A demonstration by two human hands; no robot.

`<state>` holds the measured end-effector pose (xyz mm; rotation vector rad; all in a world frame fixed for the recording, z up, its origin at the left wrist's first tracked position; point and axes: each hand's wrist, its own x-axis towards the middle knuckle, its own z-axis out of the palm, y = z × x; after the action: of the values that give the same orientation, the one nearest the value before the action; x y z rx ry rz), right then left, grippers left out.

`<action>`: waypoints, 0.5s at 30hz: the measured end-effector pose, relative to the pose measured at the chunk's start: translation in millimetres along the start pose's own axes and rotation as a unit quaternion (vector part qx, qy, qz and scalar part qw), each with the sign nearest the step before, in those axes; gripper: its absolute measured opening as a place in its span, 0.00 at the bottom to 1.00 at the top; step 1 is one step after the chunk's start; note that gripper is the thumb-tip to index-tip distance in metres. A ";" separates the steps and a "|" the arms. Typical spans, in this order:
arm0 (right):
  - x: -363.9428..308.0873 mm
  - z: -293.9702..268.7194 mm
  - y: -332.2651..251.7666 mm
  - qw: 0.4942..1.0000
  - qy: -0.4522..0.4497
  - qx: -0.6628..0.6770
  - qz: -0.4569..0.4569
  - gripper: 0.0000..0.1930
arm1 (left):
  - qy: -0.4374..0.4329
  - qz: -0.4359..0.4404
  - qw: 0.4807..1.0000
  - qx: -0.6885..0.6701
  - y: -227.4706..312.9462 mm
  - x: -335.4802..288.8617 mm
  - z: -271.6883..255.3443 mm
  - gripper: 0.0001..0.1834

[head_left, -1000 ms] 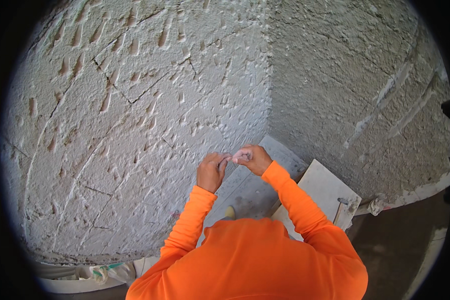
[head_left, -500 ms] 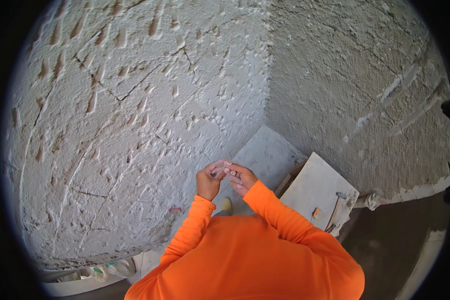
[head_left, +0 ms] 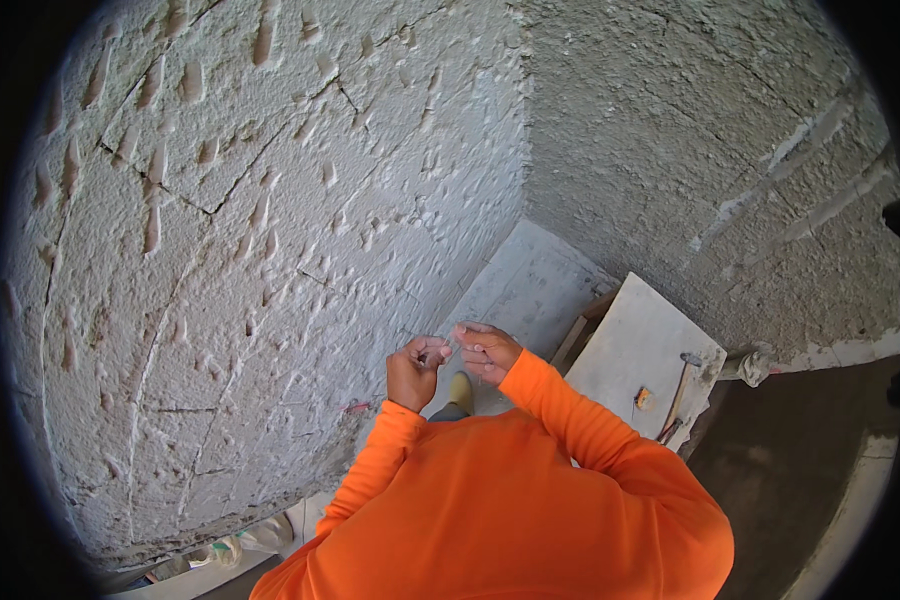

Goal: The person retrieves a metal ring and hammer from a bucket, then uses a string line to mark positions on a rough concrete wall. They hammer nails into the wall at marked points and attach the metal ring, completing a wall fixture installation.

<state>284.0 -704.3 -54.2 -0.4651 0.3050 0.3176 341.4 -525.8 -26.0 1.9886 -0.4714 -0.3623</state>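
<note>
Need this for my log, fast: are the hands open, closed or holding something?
Left hand: fingers curled; cannot tell whether it holds anything.
Right hand: fingers curled; cannot tell whether it holds anything.

A head-worn fisheye camera looks steeply down past an orange shirt (head_left: 510, 500) toward nearby hands (head_left: 411, 378) (head_left: 489, 354), walls (head_left: 300, 230) beyond.

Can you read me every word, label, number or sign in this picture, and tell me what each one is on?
There are none that I can read.
Left hand and right hand: no lettering shows.
Gouged pale wall: only chips, cracks and lines.
Orange top: plain where visible.
Small orange item on the pale board: too small to tell whether it bears print.
</note>
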 end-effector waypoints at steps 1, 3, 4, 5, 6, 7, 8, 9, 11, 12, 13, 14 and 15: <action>2.4 1.9 6.8 0.999 0.026 0.028 -0.015 0.11 | 0.004 0.002 1.000 -0.014 -0.9 3.3 0.0 0.03; 9.9 6.3 17.1 0.994 0.075 -0.008 -0.078 0.14 | 0.009 -0.008 0.999 -0.047 -2.3 8.6 -1.5 0.04; 13.5 8.5 20.2 0.984 0.097 -0.072 -0.128 0.15 | 0.011 -0.005 0.999 -0.040 -2.7 10.4 -2.3 0.05; 16.2 10.6 22.4 0.969 0.119 -0.132 -0.173 0.17 | 0.006 -0.013 0.999 -0.037 -2.8 11.3 -2.8 0.06; 18.5 12.6 23.4 0.956 0.136 -0.175 -0.195 0.18 | 0.006 -0.019 0.999 -0.039 -2.8 11.6 -3.0 0.06; 20.1 14.1 23.2 0.940 0.152 -0.214 -0.215 0.20 | -0.001 -0.013 1.000 -0.029 -2.6 11.8 -2.9 0.06; 20.7 15.0 22.3 0.923 0.169 -0.252 -0.236 0.21 | -0.003 -0.006 1.000 -0.023 -2.3 12.2 -2.3 0.07; 21.0 15.2 21.0 0.937 0.173 -0.218 -0.210 0.21 | -0.007 0.002 1.000 -0.017 -2.3 13.0 -2.3 0.07; 19.9 13.3 18.2 0.965 0.156 -0.145 -0.153 0.21 | -0.001 0.034 0.999 0.029 -3.0 17.2 -3.6 0.06; 19.7 11.2 16.5 0.967 0.171 -0.150 -0.118 0.20 | -0.004 0.030 0.998 0.056 -3.8 19.8 -5.1 0.05; 19.6 8.4 14.7 0.972 0.163 -0.151 -0.077 0.19 | 0.000 0.072 0.994 0.080 -5.0 23.1 -7.8 0.05; 20.2 5.8 12.9 0.972 0.171 -0.154 -0.037 0.17 | -0.003 0.093 0.990 0.108 -6.5 27.1 -11.6 0.05; 22.0 3.7 11.3 0.954 0.144 -0.244 -0.096 0.17 | -0.006 0.108 0.985 0.137 -8.1 30.7 -15.3 0.05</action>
<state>300.6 -688.0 -63.3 -1.0277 0.4647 0.1291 376.5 -525.2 -28.1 2.1736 -0.7711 -0.1812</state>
